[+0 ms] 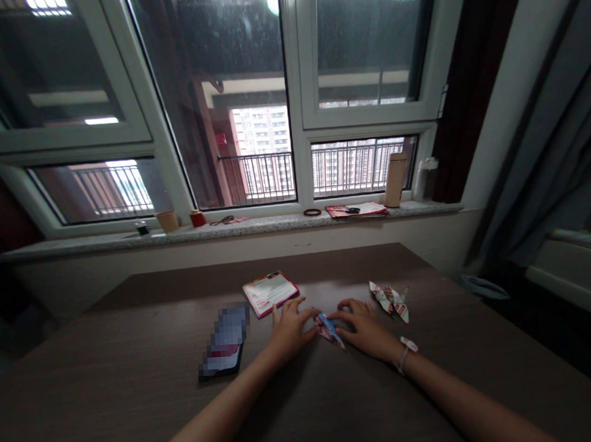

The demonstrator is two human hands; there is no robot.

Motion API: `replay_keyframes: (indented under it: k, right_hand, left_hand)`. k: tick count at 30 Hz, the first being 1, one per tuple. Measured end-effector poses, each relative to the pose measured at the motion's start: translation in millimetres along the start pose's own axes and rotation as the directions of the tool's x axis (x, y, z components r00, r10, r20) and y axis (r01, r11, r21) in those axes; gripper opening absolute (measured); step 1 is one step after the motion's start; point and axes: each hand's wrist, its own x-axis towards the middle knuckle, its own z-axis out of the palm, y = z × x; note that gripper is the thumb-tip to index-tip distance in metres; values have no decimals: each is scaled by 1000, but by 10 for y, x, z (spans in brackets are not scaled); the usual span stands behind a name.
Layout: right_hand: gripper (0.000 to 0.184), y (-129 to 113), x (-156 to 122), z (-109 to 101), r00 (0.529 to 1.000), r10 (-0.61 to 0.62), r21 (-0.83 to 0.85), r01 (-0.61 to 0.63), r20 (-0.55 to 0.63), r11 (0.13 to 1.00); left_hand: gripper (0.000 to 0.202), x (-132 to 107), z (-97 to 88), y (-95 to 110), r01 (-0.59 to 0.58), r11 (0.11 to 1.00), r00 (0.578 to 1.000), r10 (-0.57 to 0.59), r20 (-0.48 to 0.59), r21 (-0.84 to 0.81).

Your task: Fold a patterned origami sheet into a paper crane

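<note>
A small piece of folded, colourful printed paper (328, 328), blue and reddish, lies on the brown table between my hands. From its left side my left hand (290, 324) grips it, thumb and index finger at its upper edge and the other fingers bent over the table. On the opposite side, my right hand (366, 326) holds it with thumb and index finger at its right edge. A bracelet (406, 354) circles my right wrist. Just beyond that hand rests a folded paper figure (390, 300) with printed, wing-like points. The fingertips partly cover the paper.
A stack of printed cards (270, 292) lies beyond my left hand, and a phone (225, 342) left of it. The windowsill (275, 223) bears a paper cup (167, 221), red spool-like item (198, 218), scissors (352, 210) on papers, and a tan bottle (396, 180).
</note>
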Motion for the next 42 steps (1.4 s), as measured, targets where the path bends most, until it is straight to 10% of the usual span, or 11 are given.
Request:
replay_keyframes:
  k: [15, 27, 42]
  right_hand:
    - [32, -1, 11, 2, 1000, 2, -16, -2, -6, 1000]
    - [30, -4, 11, -9, 1000, 11, 6, -11, 10, 1000]
    - [33, 25, 18, 10, 1000, -10, 0, 10, 4, 1000]
  left_hand:
    - [38, -19, -38, 32, 24, 990, 995, -37, 96, 138]
    - [77, 61, -63, -128, 154, 973, 980, -173, 101, 173]
    - [47, 15, -4, -112, -20, 991, 998, 12, 59, 130]
